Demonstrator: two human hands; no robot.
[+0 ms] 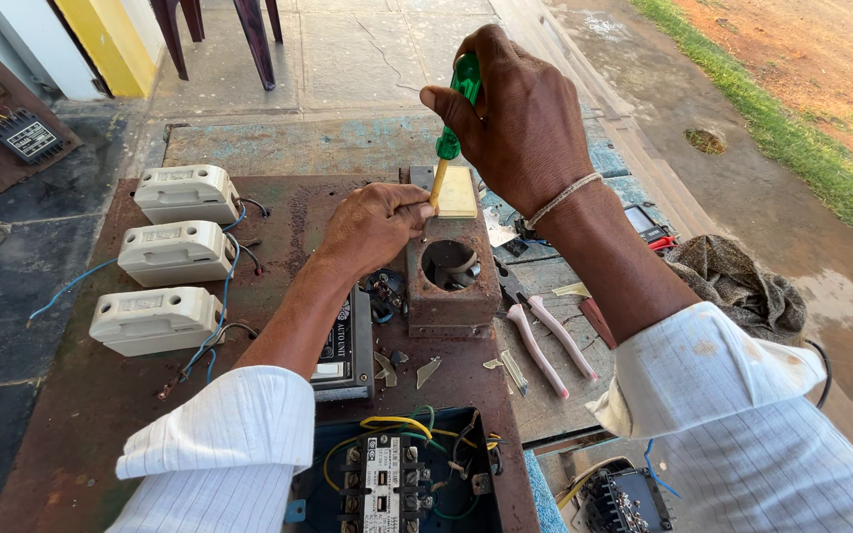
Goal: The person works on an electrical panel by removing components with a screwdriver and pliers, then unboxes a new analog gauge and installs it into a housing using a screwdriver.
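On the rusty metal desk [81, 415], left to right:

Three cream fuse carriers [176, 253], in a column at the left edge, blue wires trailing from them.

Left hand [375, 225], fingers curled shut on the upper left corner of a rust-brown switch box [453, 296], steadying it. The box holds a round opening; what lies inside is too dark to tell.

Screwdriver [452, 118], green handle and pale shank, nearly upright, its tip down at the box's top edge just beside the left fingers. Right hand [515, 118], fingers wrapped tight round the handle from above. To turn well, the shank should likely stay square to the screw, with the left hand bracing the box against twist.

Open black housing [397, 474] at the near edge: holds a contactor with yellow and green wires.

Pliers [545, 341] with pink grips, right of the box, untouched.

Crumpled grey rag [737, 286], far right.
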